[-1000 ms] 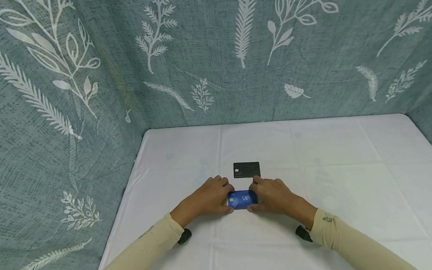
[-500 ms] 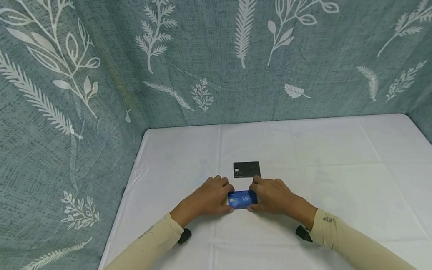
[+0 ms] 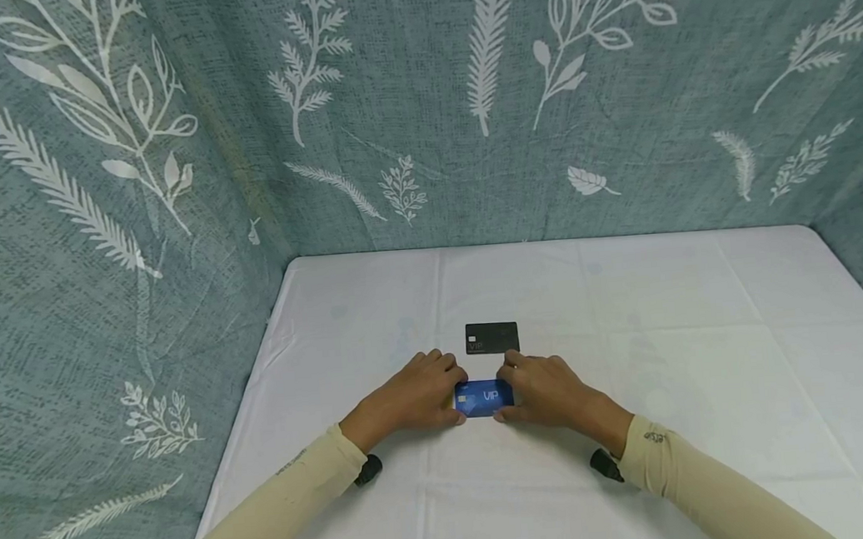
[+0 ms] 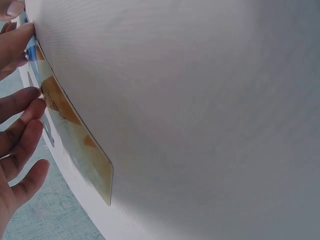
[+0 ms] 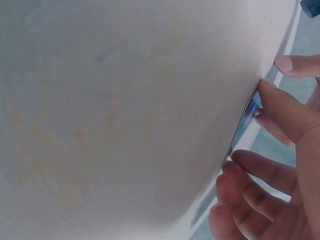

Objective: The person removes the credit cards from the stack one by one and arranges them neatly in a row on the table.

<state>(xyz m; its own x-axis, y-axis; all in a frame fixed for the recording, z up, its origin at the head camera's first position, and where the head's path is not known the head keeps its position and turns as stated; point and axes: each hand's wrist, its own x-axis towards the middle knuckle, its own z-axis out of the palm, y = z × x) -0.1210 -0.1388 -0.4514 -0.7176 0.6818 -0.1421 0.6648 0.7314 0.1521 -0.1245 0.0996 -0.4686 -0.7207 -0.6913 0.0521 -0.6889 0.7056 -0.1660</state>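
- The left hand (image 3: pixel 419 394) and right hand (image 3: pixel 545 388), fingers slightly parted from thumbs, pinch opposite ends of a blue rectangular VIP card (image 3: pixel 483 399).
- Beyond it lies a black rectangular card (image 3: pixel 492 338).
- Only the left wrist view plainly shows an orange-patched yellow card (image 4: pixel 85 132) beside it.

three cards (image 3: pixel 485 398), two sleeves (image 3: pixel 275 510), two wrist cameras (image 3: pixel 606 465), one table (image 3: pixel 658 287)

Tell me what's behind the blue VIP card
Beyond the blue VIP card, a black VIP card lies on white cloth; the right hand hides a little of its near edge.
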